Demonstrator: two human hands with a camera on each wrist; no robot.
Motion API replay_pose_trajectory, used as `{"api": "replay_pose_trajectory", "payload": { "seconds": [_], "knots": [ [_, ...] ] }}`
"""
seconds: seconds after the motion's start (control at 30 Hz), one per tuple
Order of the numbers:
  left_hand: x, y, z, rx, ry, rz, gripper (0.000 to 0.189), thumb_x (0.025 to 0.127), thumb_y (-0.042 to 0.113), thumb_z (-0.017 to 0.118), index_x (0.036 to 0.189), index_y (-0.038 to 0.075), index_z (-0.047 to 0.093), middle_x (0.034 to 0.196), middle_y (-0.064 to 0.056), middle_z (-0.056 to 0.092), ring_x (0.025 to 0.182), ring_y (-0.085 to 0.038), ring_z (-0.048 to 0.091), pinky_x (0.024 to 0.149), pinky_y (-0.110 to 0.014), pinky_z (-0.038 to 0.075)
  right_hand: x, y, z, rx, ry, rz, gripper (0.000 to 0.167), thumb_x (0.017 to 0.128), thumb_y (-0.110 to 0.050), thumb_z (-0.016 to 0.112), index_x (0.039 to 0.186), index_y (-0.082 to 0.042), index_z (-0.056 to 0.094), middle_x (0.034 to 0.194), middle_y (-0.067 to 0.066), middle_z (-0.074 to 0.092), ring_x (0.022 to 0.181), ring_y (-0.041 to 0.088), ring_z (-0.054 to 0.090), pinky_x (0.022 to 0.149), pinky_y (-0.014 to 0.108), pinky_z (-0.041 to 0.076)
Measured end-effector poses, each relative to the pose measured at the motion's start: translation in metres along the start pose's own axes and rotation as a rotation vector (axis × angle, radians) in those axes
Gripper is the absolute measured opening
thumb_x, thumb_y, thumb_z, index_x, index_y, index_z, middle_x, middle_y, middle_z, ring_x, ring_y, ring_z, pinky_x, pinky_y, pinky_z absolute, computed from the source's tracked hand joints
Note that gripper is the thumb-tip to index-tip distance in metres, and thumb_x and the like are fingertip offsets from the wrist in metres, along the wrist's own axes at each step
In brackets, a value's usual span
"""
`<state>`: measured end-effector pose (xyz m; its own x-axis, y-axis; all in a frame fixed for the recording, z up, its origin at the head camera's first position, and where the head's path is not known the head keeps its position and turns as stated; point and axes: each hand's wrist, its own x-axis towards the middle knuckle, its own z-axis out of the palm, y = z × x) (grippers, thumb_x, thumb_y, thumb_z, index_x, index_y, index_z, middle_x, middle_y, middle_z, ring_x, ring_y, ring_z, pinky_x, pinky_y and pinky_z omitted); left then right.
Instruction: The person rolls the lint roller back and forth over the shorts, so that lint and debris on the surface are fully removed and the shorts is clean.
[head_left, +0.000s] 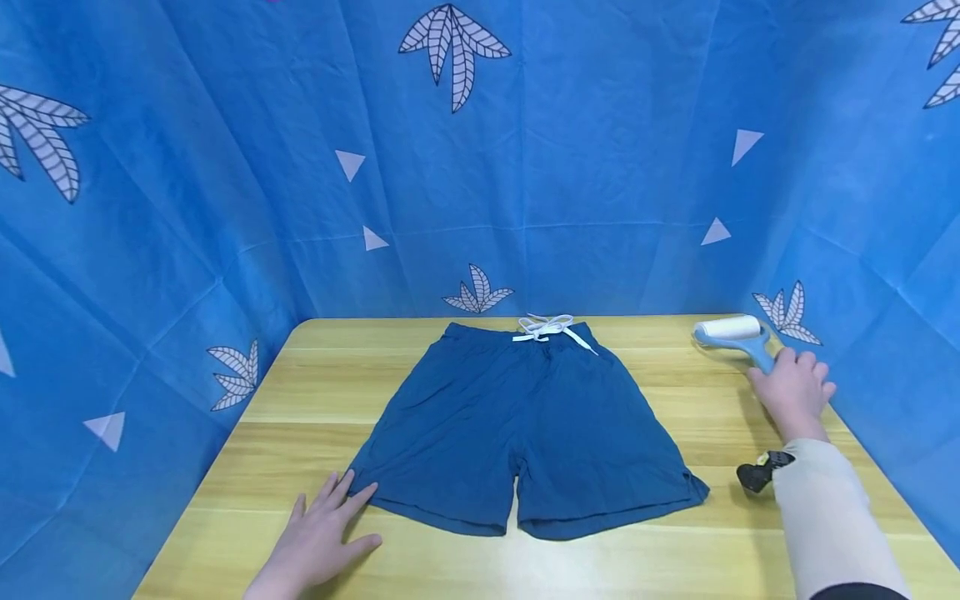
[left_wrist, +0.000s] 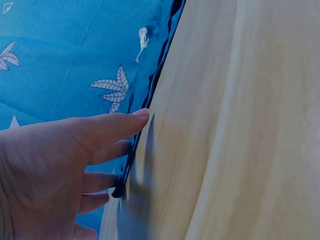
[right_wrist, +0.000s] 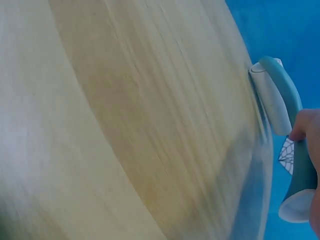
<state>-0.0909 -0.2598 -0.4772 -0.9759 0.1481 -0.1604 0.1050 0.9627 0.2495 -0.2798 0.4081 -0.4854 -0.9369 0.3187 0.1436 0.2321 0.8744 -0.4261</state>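
Dark blue shorts [head_left: 525, 417] lie spread flat on the table, waistband at the back, with a white drawstring [head_left: 551, 327] tied in a bow. My left hand [head_left: 318, 532] has its fingers extended, with the fingertips at the lower left corner of the shorts' hem. In the left wrist view the thumb and fingers of this hand [left_wrist: 47, 165] reach to the hem edge. At the back right, my right hand [head_left: 797, 390] grips the handle of a lint roller [head_left: 726, 331] with a white roll and light blue frame. The right wrist view shows the roller [right_wrist: 272, 97] beside the fingers.
The wooden table [head_left: 315, 383] has a blue curtain [head_left: 585, 167] with leaf and triangle prints behind it and along both sides. A small black device [head_left: 761, 472] is attached at the right sleeve's cuff.
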Motion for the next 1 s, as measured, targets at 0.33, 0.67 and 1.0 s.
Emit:
{"api": "replay_pose_trajectory", "payload": {
  "seconds": [0.33, 0.67, 1.0],
  "knots": [
    [-0.001, 0.0, -0.003, 0.0, -0.002, -0.004, 0.075, 0.082, 0.062, 0.065, 0.144, 0.023, 0.049, 0.156, -0.017, 0.035, 0.146, -0.045, 0.026, 0.105, -0.079, 0.018, 0.003, -0.014, -0.019, -0.006, 0.122, -0.109, 0.045, 0.095, -0.029, 0.055, 0.111, 0.01, 0.041, 0.113, 0.037, 0.033, 0.101, 0.055, 0.026, 0.078, 0.066, 0.021],
    [-0.002, 0.003, -0.003, 0.007, -0.001, -0.006, 0.073, 0.082, 0.06, 0.066, 0.143, 0.022, 0.051, 0.156, -0.018, 0.037, 0.145, -0.046, 0.027, 0.105, -0.079, 0.018, -0.005, -0.068, -0.049, -0.003, 0.256, -0.272, 0.045, 0.089, -0.021, 0.056, 0.123, 0.007, 0.046, 0.12, 0.033, 0.038, 0.106, 0.052, 0.03, 0.08, 0.065, 0.023],
    [-0.006, -0.002, -0.003, 0.02, 0.0, -0.02, 0.076, 0.081, 0.062, 0.065, 0.144, 0.022, 0.049, 0.156, -0.017, 0.036, 0.144, -0.047, 0.028, 0.105, -0.08, 0.018, -0.015, -0.132, -0.054, 0.051, 0.469, -0.592, 0.041, 0.08, -0.016, 0.06, 0.115, 0.004, 0.054, 0.109, 0.027, 0.047, 0.095, 0.046, 0.039, 0.075, 0.06, 0.031]
  ]
}}
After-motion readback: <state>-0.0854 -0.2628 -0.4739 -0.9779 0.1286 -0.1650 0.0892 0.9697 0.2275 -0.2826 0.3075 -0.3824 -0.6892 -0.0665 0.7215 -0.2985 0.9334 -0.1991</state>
